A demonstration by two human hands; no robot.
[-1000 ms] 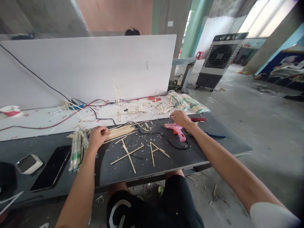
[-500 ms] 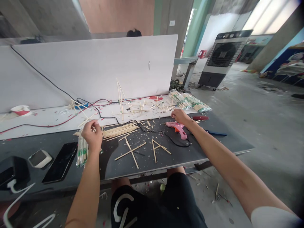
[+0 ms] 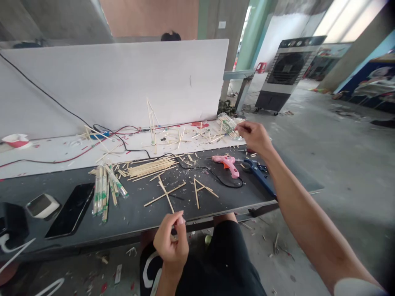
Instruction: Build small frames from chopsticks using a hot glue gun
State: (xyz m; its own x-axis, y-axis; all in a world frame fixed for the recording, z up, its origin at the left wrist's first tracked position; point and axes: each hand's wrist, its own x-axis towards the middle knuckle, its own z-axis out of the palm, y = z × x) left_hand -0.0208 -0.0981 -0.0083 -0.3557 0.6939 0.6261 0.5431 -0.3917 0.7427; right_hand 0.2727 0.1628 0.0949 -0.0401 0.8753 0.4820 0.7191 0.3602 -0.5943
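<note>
My left hand [image 3: 173, 240] is in front of the table's near edge, thumb and fingers pinched together; anything between them is too small to make out. Just beyond it lie two crossed sticks [image 3: 166, 193] and, to their right, sticks joined in an A shape [image 3: 199, 189]. Over the right part of the table hovers my right hand [image 3: 254, 137], also pinched, its fingertips overlapping bagged sticks [image 3: 226, 123] in view. What it holds, if anything, I cannot tell. Below it rest a pink glue gun [image 3: 226, 162] and a blue-handled cutting tool [image 3: 261, 176].
Loose sticks [image 3: 152, 167] are piled mid-table, left of the glue gun. Further left lie wrapped stick packs [image 3: 100, 189], a phone [image 3: 70, 209] and a small white device [image 3: 42, 205]. A stick frame [image 3: 152, 121] stands at the back. Cables cross the table [image 3: 129, 230].
My left hand has moved from beside the stick pile down and right to the near edge. My right hand has shifted right and up; the blue-handled tool shows more fully.
</note>
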